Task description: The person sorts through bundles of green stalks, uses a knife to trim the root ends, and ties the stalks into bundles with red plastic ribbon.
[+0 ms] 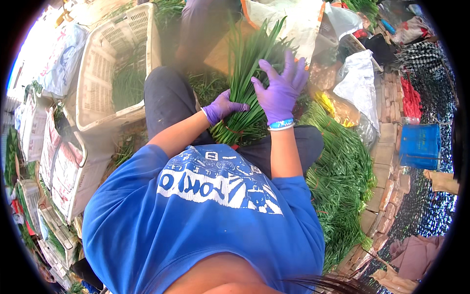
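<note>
My left hand (224, 107), in a purple glove, is wrapped round a bunch of garlic chives (252, 68) above my lap. The long flat green leaves point away from me, with the stem ends towards my body. A thin reddish band (234, 130) shows near the stem ends. Just right of the leaves, my right hand (283, 85) is raised, also gloved in purple. Its fingers are spread and it holds nothing. Beside my right knee lies a large pile of chives (338, 181), part of it hidden by my leg and sleeve.
A white plastic crate (90, 78) with loose greens stands left of my knee. Bagged crates (61, 161) line the far left. Another person's leg (196, 32) is just ahead. Right of the pile are bricks (384, 171), a blue bucket (420, 145) and a white sack (357, 81).
</note>
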`<state>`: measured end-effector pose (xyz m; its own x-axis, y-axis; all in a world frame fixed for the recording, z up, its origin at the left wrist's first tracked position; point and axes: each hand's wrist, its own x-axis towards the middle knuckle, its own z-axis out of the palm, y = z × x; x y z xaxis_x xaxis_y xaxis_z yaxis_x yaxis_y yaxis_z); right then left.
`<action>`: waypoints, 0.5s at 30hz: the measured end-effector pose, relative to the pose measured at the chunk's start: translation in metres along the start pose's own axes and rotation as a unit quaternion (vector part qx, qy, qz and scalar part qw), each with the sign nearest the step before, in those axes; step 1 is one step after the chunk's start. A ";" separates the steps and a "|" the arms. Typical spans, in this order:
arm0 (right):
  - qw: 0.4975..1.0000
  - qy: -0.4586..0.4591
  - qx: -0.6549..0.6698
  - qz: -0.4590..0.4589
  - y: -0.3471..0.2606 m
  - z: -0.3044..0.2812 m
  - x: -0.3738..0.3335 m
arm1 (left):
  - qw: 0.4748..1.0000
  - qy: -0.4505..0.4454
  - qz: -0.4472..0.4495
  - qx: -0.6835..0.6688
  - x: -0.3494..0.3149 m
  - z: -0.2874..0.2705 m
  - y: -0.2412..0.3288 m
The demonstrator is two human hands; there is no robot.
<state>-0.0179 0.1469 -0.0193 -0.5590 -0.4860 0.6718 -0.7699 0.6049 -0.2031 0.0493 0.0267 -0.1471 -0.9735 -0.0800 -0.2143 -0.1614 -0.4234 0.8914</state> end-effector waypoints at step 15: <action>0.953 0.238 -0.063 0.176 0.075 0.064 -0.025 | 0.995 0.019 -0.066 0.076 -0.018 0.011 0.004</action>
<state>-0.0810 0.1638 -0.0973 -0.5495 0.0839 0.8313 -0.5006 0.7635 -0.4080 0.0642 0.0365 -0.1348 -0.9355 -0.0683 -0.3466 -0.3135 -0.2914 0.9038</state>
